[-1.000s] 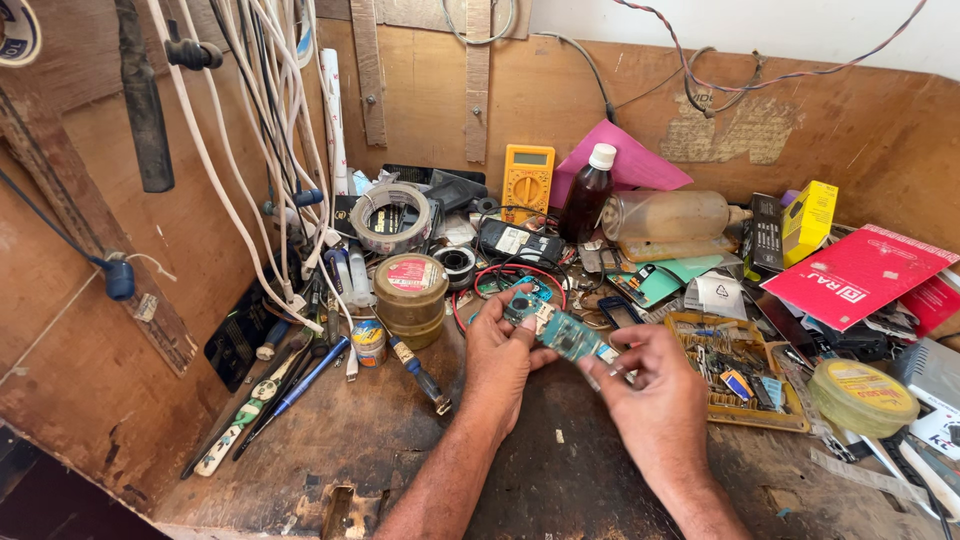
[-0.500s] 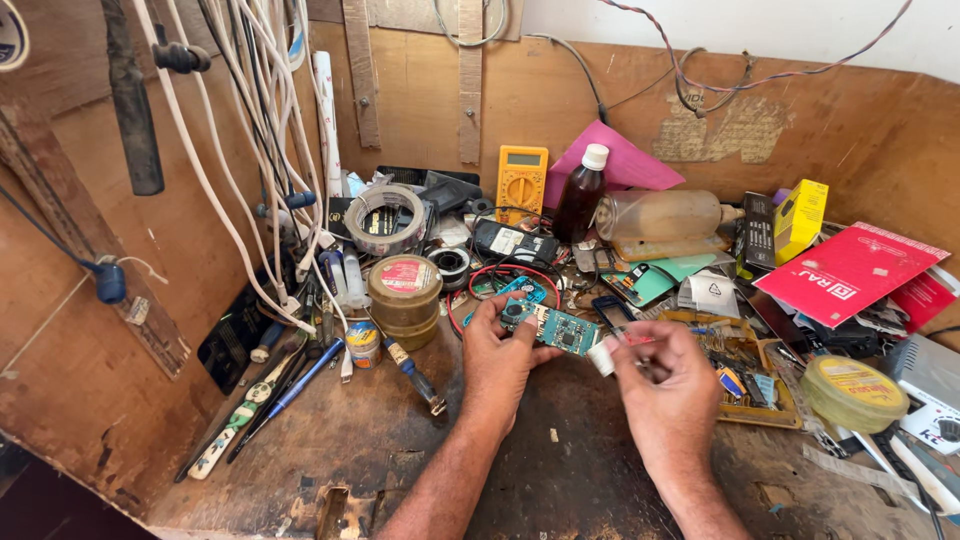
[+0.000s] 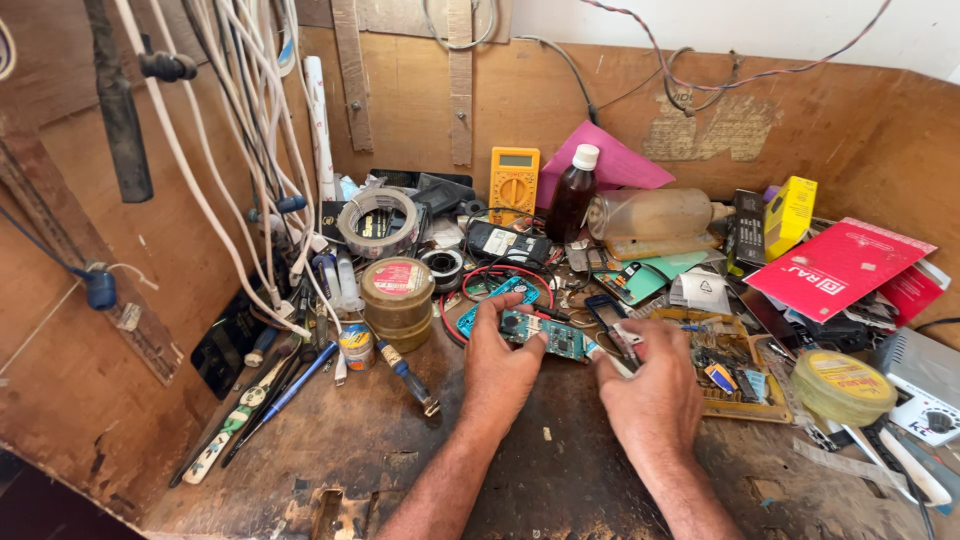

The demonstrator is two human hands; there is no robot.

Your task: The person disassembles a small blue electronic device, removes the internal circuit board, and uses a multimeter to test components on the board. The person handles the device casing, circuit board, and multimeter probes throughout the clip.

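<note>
Circuit board (image 3: 548, 336) lies between both hands, tin (image 3: 397, 297) left, multimeter (image 3: 514, 180) behind.

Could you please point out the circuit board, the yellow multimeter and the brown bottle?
circuit board (image 3: 548, 335), head view, bare middle.
yellow multimeter (image 3: 514, 180), head view, dial.
brown bottle (image 3: 571, 205), head view, body.

Left hand (image 3: 505, 365) covers the near end of the circuit board (image 3: 548, 336). Right hand (image 3: 652, 395) fingertips hide whatever they pinch. Both forearms cut off at bottom edge. Grey box (image 3: 925, 385) cut off right.
</note>
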